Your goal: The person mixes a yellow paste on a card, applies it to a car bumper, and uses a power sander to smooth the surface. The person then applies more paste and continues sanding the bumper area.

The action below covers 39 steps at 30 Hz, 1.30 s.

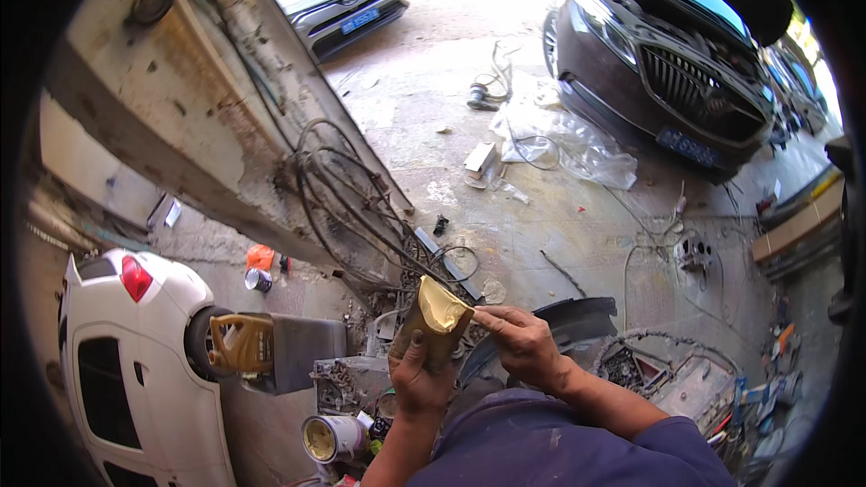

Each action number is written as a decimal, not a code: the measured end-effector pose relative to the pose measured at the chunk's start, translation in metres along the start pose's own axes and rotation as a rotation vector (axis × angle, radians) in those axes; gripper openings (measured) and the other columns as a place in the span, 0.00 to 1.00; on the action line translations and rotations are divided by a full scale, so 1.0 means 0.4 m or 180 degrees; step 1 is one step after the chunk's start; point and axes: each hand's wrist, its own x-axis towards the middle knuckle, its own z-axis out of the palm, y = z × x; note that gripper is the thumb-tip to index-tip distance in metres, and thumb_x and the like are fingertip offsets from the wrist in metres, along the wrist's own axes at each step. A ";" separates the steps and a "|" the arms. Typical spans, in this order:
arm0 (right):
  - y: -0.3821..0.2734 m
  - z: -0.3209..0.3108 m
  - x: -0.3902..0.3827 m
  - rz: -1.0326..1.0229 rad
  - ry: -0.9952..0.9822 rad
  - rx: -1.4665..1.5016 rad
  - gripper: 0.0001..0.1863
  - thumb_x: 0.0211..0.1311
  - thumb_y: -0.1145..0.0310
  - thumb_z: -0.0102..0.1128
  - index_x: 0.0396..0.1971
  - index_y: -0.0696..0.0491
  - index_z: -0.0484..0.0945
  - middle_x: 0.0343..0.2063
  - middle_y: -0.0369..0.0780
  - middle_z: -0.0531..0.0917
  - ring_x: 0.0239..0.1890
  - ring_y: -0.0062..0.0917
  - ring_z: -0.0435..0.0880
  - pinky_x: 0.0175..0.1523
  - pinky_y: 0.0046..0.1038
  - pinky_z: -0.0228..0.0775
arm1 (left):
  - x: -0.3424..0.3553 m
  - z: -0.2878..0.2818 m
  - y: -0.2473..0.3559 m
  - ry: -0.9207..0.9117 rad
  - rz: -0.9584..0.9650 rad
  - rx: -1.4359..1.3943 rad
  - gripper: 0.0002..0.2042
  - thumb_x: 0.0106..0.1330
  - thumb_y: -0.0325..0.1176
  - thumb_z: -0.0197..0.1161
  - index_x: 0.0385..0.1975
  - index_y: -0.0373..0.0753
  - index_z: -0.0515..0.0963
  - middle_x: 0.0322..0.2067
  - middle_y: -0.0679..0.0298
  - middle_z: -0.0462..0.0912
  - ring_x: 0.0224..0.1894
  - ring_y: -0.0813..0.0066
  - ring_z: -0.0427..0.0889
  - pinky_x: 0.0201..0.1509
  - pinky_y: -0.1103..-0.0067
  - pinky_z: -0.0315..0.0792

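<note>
My left hand [417, 383] grips a dull brown flat board [422, 347] from below, its thumb upright on the face, with a thick smear of pale yellow paste [440, 305] across the upper part. My right hand [523, 343] is at the board's upper right corner, fingers closed on a thin spreader [471, 311] that touches the paste and is mostly hidden by the paste and fingers. Below and left of my left hand stands an open can [325, 440] of yellowish material.
A steel post [207, 126] with hanging cables [316, 180] rises left of centre. A white car [135, 352], a golden jug [244, 343] and a metal box [307, 352] are left. A dark car [658, 63] with raised bonnet, plastic sheeting [568, 144] and hoses lie ahead-right. A curved dark part [577, 316] lies before me.
</note>
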 end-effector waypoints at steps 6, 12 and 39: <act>0.030 -0.142 -0.119 0.1939 0.1891 0.2678 0.18 0.80 0.80 0.61 0.65 0.63 0.83 0.54 0.40 0.91 0.55 0.18 0.86 0.61 0.23 0.79 | -0.024 0.112 -0.142 -0.0316 -0.0399 0.0582 0.25 0.82 0.34 0.61 0.73 0.26 0.71 0.67 0.46 0.82 0.69 0.50 0.83 0.77 0.57 0.75; -0.010 -0.291 -0.291 0.1599 0.1922 0.2143 0.18 0.79 0.81 0.63 0.64 0.63 0.84 0.53 0.40 0.91 0.57 0.21 0.86 0.63 0.25 0.80 | -0.060 0.195 -0.336 -0.0537 -0.1088 0.0575 0.26 0.84 0.36 0.58 0.75 0.27 0.68 0.68 0.46 0.80 0.70 0.49 0.81 0.78 0.58 0.74; -0.010 -0.355 -0.718 0.1766 0.5621 0.4436 0.14 0.82 0.73 0.57 0.61 0.54 0.82 0.53 0.42 0.90 0.54 0.30 0.92 0.60 0.35 0.88 | -0.105 0.273 -0.692 -0.1955 -0.4133 0.0675 0.21 0.84 0.39 0.55 0.69 0.34 0.77 0.69 0.56 0.82 0.73 0.61 0.77 0.84 0.55 0.63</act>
